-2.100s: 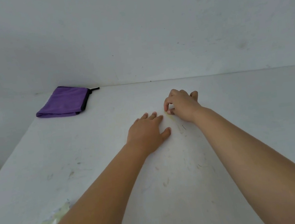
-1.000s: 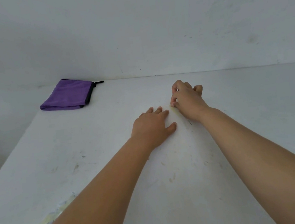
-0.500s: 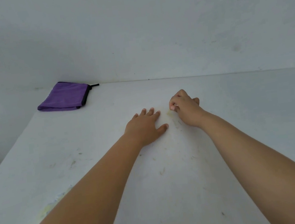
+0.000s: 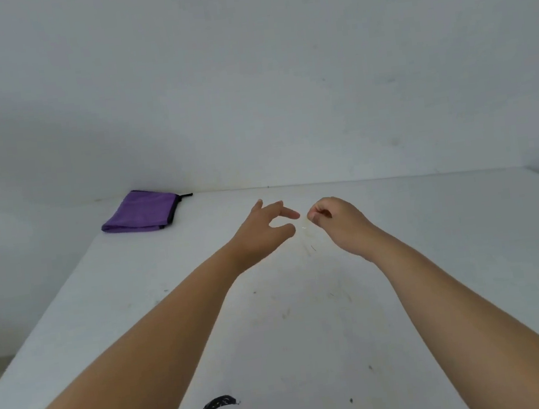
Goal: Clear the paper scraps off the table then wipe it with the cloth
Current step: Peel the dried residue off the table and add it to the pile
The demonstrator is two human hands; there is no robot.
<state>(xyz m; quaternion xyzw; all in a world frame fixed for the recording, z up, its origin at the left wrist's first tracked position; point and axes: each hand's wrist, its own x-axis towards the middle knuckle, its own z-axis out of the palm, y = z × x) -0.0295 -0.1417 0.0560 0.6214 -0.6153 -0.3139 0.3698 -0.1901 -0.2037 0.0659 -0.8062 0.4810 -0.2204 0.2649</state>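
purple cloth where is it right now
In the head view the purple cloth lies folded at the table's far left corner by the wall, beyond the left hand.

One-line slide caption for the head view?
Left hand open, right hand curled, over marked white table; folded purple cloth untouched at far-left corner.

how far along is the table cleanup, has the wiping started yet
Wiping has not begun: the purple cloth lies folded at the table's far left corner. The right hand is curled in a pinching grip, contents too small to tell; the left hand is open beside it. Marks remain.
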